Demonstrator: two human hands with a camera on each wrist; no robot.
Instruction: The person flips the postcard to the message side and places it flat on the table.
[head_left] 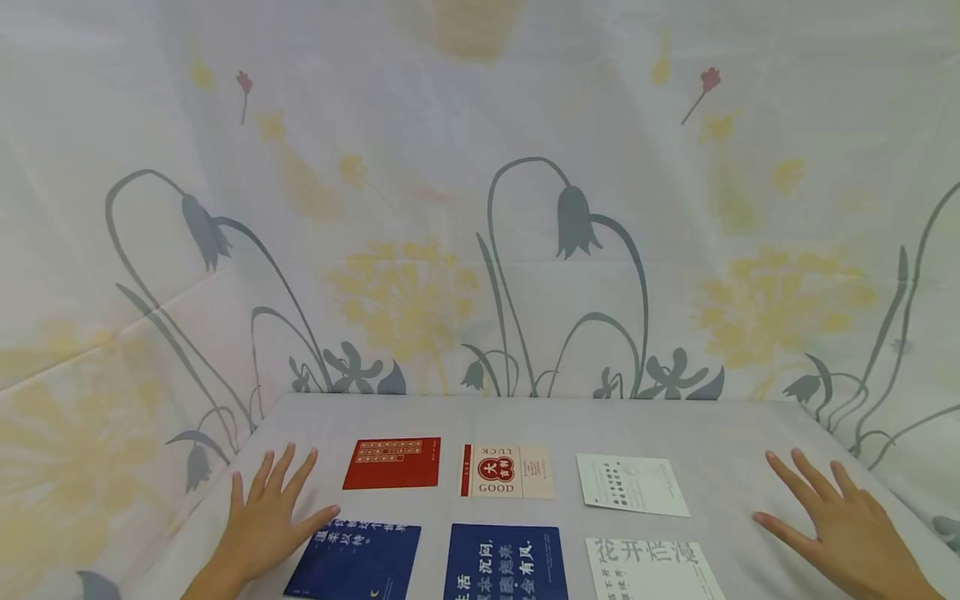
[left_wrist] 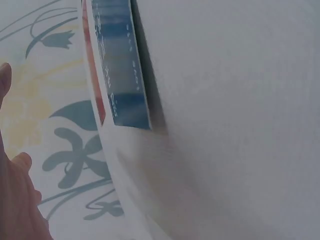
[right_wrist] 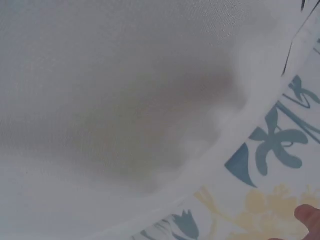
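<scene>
My left hand (head_left: 262, 521) is held with fingers spread at the left side of the table, its thumb overlapping the corner of a dark blue card with a small moon (head_left: 360, 560). On the right, my right hand (head_left: 847, 525) is also spread and holds nothing. Between the hands lie two rows of cards. The back row has a red card (head_left: 393, 475), a cream "GOOD LUCK" card (head_left: 532, 477) and a pale green card (head_left: 633, 500). In front are the moon card, another dark blue card (head_left: 506, 537) with white characters, and a white card (head_left: 648, 575) with large grey characters.
A white cloth covers the table (head_left: 720, 450). Behind it and along its sides hangs a curtain (head_left: 420, 108) printed with grey bellflowers and yellow blossoms. The front row of cards is cut by the bottom of the head view.
</scene>
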